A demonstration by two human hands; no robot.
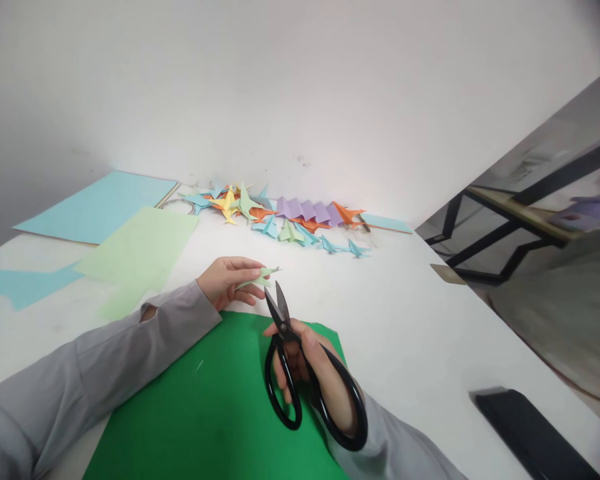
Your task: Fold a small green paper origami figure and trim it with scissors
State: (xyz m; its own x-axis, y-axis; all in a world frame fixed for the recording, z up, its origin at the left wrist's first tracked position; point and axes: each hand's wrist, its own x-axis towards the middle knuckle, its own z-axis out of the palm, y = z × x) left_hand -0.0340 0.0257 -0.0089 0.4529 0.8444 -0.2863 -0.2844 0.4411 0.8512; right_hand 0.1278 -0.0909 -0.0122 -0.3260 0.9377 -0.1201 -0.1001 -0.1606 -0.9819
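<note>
Between the thumb and fingers of my left hand point(233, 280) is a small pale-green folded paper piece point(261, 277) with thin pointed ends. My right hand point(325, 367) has its fingers in the loops of black-handled scissors point(283, 325). The scissor blades are slightly parted and point up toward the paper. Whether the blades touch the paper I cannot tell; the tips are close to its lower right side. Both hands are above the far edge of a green sheet point(205, 400) on the white table.
Along the wall lie several folded paper birds point(245, 202) and a purple pleated paper strip point(307, 209). Blue sheets point(97, 207) and pale-green sheets point(145, 247) are at the left. A black flat object point(530, 430) sits at the lower right, near the table's edge.
</note>
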